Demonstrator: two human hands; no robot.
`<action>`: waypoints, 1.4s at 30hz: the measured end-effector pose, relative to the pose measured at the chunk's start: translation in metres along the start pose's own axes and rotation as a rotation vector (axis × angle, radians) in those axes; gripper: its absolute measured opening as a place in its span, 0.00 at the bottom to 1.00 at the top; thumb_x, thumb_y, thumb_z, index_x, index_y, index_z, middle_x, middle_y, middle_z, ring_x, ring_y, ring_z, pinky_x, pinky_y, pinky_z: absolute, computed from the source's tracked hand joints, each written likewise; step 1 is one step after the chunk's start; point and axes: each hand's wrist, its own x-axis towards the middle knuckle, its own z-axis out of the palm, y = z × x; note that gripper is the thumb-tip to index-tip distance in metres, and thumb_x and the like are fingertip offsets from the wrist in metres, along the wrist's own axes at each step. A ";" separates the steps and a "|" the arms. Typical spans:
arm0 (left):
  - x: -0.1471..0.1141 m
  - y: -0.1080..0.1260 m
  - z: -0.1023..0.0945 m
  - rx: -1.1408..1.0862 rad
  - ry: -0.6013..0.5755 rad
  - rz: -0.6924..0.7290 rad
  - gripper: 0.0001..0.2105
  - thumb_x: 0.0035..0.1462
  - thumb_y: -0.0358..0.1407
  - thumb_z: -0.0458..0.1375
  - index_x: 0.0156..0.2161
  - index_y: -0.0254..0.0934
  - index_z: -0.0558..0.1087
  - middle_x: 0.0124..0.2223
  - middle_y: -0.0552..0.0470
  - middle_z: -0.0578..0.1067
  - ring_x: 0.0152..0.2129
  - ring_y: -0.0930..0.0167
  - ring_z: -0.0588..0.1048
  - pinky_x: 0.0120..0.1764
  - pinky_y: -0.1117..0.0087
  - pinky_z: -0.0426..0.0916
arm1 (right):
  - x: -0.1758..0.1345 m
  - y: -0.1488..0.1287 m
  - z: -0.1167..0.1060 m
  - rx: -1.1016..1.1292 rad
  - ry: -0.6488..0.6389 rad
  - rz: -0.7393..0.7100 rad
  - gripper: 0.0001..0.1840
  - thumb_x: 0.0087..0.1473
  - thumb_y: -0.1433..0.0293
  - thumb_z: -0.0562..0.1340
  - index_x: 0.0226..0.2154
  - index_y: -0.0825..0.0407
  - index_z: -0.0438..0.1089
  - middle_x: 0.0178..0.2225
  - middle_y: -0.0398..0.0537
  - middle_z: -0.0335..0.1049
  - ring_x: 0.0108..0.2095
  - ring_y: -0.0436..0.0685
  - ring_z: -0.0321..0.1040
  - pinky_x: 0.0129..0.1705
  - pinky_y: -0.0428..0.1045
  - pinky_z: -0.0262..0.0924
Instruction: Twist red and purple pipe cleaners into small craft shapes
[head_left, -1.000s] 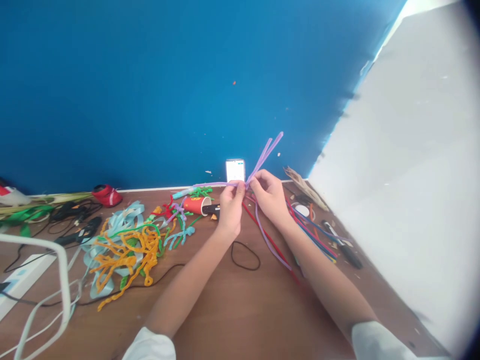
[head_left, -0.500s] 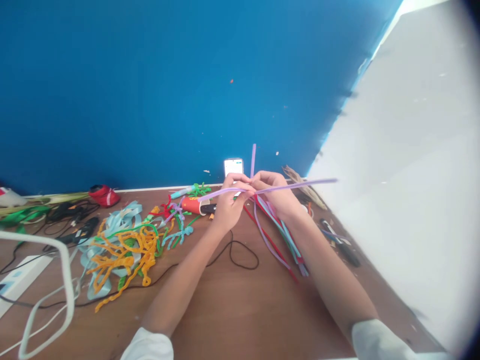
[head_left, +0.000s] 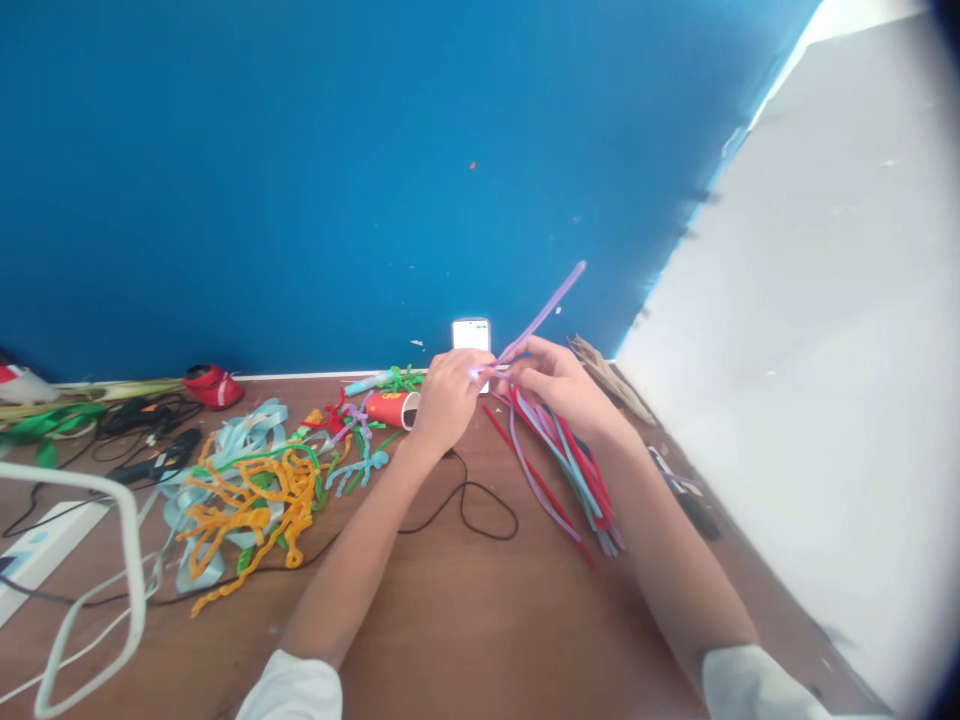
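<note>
My left hand (head_left: 448, 393) pinches purple pipe cleaners (head_left: 551, 306) close to where they cross, in front of the phone. One long purple end slants up to the right against the blue wall. My right hand (head_left: 556, 385) has its thumb and fingers closed on the same purple stems, just right of the left hand. The crossing itself is partly covered by fingers. Below the right hand lies a bundle of red, purple and light blue pipe cleaners (head_left: 576, 465) on the table. A phone (head_left: 471, 334) with a lit screen leans at the wall behind the hands.
Orange twisted pipe cleaners (head_left: 289, 495) lie over light blue ribbon (head_left: 202, 555) at left. A red paper cup (head_left: 386, 408) rests on its side. A black cable (head_left: 487, 537), a white power strip (head_left: 56, 555) and a white frame (head_left: 133, 560) are also there. Dry husks (head_left: 611, 378) lie back right.
The purple stems have been turned: the ends that stuck out left and right no longer do, and one now slants up right. My left hand has rolled over and shifted slightly left.
</note>
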 end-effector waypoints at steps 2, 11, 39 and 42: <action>0.000 0.002 0.000 -0.093 0.002 -0.069 0.11 0.62 0.42 0.54 0.38 0.40 0.76 0.40 0.47 0.77 0.39 0.64 0.74 0.47 0.65 0.63 | 0.001 0.001 0.002 0.027 -0.034 -0.007 0.11 0.52 0.69 0.62 0.41 0.50 0.67 0.25 0.41 0.71 0.21 0.47 0.58 0.23 0.45 0.50; 0.001 0.009 0.002 -0.368 -0.034 -0.304 0.08 0.60 0.41 0.57 0.37 0.39 0.74 0.29 0.52 0.74 0.24 0.71 0.69 0.31 0.72 0.61 | 0.012 0.021 0.006 0.014 -0.047 -0.145 0.15 0.57 0.57 0.62 0.39 0.50 0.64 0.25 0.40 0.67 0.25 0.50 0.64 0.26 0.45 0.56; 0.002 0.018 -0.015 -0.245 -0.280 -0.336 0.17 0.63 0.44 0.50 0.28 0.35 0.70 0.22 0.57 0.62 0.19 0.76 0.58 0.24 0.73 0.50 | 0.004 0.012 -0.010 -0.399 0.081 -0.360 0.10 0.60 0.62 0.59 0.32 0.51 0.63 0.19 0.37 0.59 0.19 0.47 0.52 0.22 0.45 0.45; 0.002 0.020 -0.013 -0.276 -0.291 -0.329 0.15 0.63 0.46 0.51 0.33 0.36 0.70 0.24 0.57 0.61 0.21 0.76 0.58 0.24 0.74 0.51 | 0.003 0.010 -0.014 -0.390 0.083 -0.349 0.10 0.59 0.61 0.59 0.32 0.51 0.64 0.19 0.37 0.59 0.19 0.47 0.52 0.22 0.45 0.46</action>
